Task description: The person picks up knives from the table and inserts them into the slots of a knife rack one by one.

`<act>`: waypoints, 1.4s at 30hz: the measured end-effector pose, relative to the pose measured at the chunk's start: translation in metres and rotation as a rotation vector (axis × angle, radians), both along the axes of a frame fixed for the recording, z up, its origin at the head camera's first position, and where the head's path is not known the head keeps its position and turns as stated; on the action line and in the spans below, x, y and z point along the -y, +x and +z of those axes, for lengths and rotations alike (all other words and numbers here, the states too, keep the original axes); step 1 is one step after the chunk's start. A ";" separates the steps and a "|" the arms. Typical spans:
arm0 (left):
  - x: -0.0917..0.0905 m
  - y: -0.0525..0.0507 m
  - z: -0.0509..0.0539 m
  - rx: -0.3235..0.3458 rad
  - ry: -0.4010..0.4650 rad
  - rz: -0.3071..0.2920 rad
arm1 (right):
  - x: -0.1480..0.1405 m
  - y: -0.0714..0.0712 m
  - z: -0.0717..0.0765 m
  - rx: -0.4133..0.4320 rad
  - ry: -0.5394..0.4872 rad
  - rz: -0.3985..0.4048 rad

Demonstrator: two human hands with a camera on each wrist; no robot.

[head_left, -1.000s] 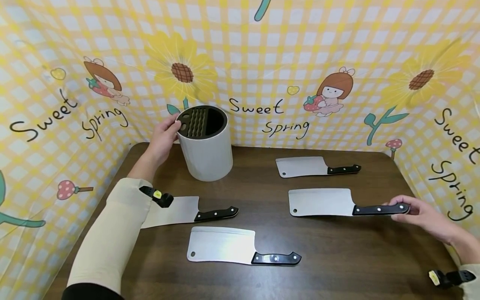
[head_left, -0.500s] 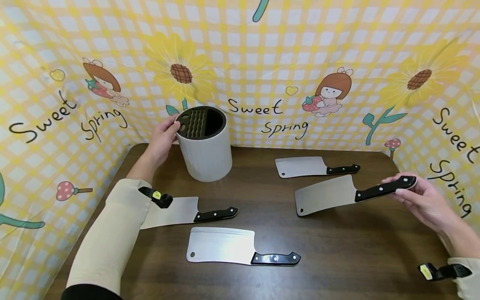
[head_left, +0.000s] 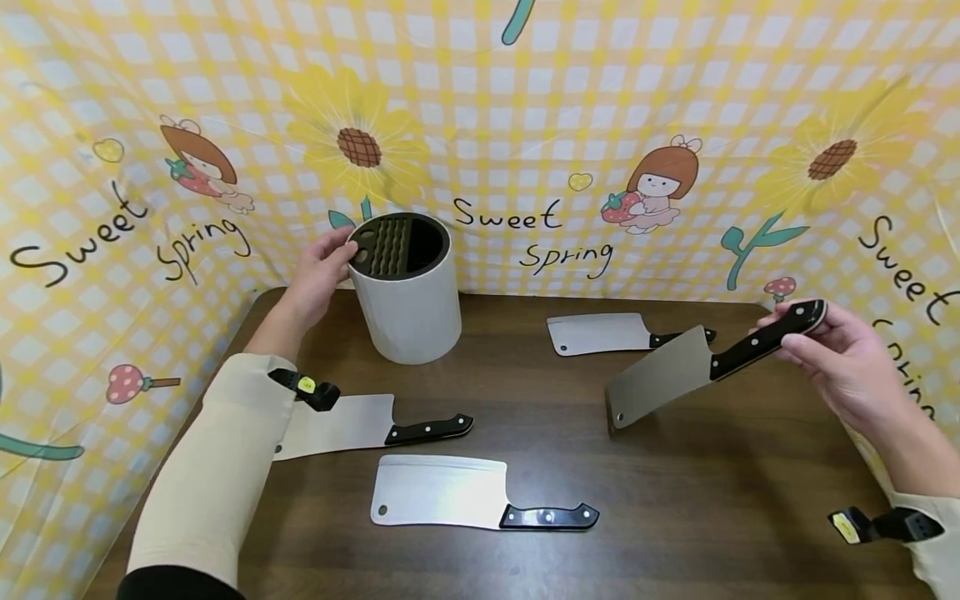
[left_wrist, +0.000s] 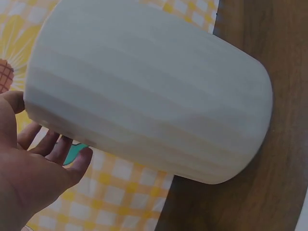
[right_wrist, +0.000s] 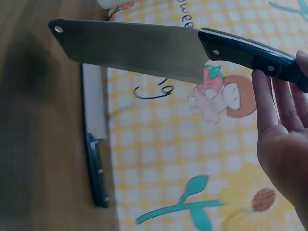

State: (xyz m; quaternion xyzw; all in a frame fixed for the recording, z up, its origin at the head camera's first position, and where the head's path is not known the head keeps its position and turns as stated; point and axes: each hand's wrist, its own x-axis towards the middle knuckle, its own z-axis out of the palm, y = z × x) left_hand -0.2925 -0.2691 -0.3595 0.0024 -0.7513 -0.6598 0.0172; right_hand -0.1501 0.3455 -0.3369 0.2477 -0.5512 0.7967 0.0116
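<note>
At the back left stands a white round knife block (head_left: pixel 408 321) with a dark slotted top. My left hand (head_left: pixel 318 275) grips its upper left rim, thumb at the top edge; in the left wrist view the fingers lie along the white side. My right hand (head_left: pixel 847 358) holds a cleaver (head_left: pixel 663 379) by the end of its black riveted handle. That cleaver is tilted, handle high and blade sloping down to the left; whether its lower corner touches the table I cannot tell. In the right wrist view the thumb and fingers (right_wrist: pixel 264 101) pinch the handle end.
Three more cleavers lie flat on the brown table (head_left: pixel 675 517): a smaller cleaver (head_left: pixel 600 333) at the back right, a front cleaver (head_left: pixel 442 492), and a left cleaver (head_left: pixel 352 425) partly under my left sleeve. A yellow checked cloth (head_left: pixel 510 108) surrounds the table's back and sides.
My right hand has raised the cleaver's handle up and back, turning the blade from level to a steep slant. The left hand and the knife block have stayed in place.
</note>
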 end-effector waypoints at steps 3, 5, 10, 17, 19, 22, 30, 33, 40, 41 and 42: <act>0.001 -0.001 0.006 -0.025 -0.020 0.013 | 0.007 -0.003 0.013 -0.019 0.023 -0.037; 0.000 0.000 0.013 -0.052 -0.044 0.024 | 0.011 -0.005 0.021 -0.028 0.022 -0.052; -0.005 0.004 0.036 -0.142 -0.098 0.039 | 0.021 -0.009 0.043 -0.071 0.071 -0.061; -0.023 0.014 0.071 -0.222 -0.188 -0.027 | 0.041 -0.011 0.069 -0.108 0.194 -0.117; -0.032 0.018 0.079 -0.241 -0.201 -0.067 | 0.048 -0.012 0.074 -0.113 0.219 -0.136; -0.048 0.023 0.088 -0.277 -0.203 -0.142 | 0.061 -0.015 0.082 -0.119 0.220 -0.141; -0.101 0.034 0.102 -0.347 -0.213 -0.342 | 0.095 -0.023 0.094 -0.161 0.238 -0.179; -0.120 0.040 0.107 -0.369 -0.201 -0.411 | 0.107 -0.027 0.098 -0.172 0.270 -0.197; -0.159 0.052 0.112 -0.389 -0.204 -0.558 | 0.132 -0.033 0.104 -0.198 0.329 -0.173; -0.163 0.054 0.113 -0.387 -0.199 -0.574 | 0.136 -0.034 0.105 -0.200 0.335 -0.170; -0.167 0.057 0.113 -0.384 -0.190 -0.590 | 0.139 -0.035 0.105 -0.203 0.341 -0.167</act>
